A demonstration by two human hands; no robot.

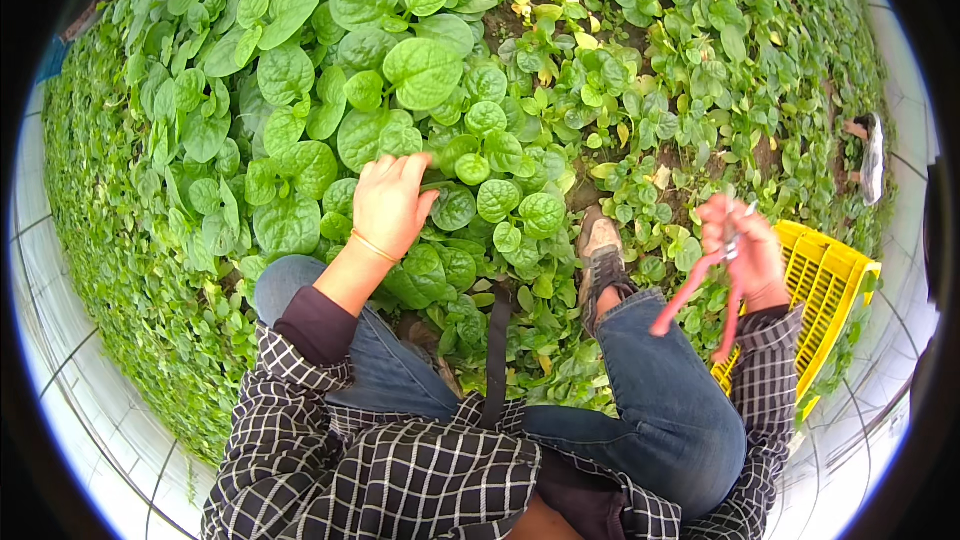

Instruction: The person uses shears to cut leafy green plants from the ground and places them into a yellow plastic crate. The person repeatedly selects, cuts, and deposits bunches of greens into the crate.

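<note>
My left hand [394, 199] is among the broad, rounded leaves of a green leafy crop [424, 73], left of centre. Its fingers are curled and the thumb lies beside a leaf; whether it grips a stem cannot be made out. On the right, my right hand [754, 251] is raised above the plants, away from the leaves being touched on the left. It holds red-handled scissors [731, 247] near the pivot and blades, with both handles [697, 289] hanging spread towards me. The blades are blurred and partly covered by the fingers.
A yellow slatted plastic crate [821, 277] stands beside my right forearm. My shoe [600, 244] rests among lower, sparser plants [615, 79] with bare soil patches. A dark strap [496, 352] hangs between my knees. Whitish sheeting [885, 360] with dark lines borders the bed.
</note>
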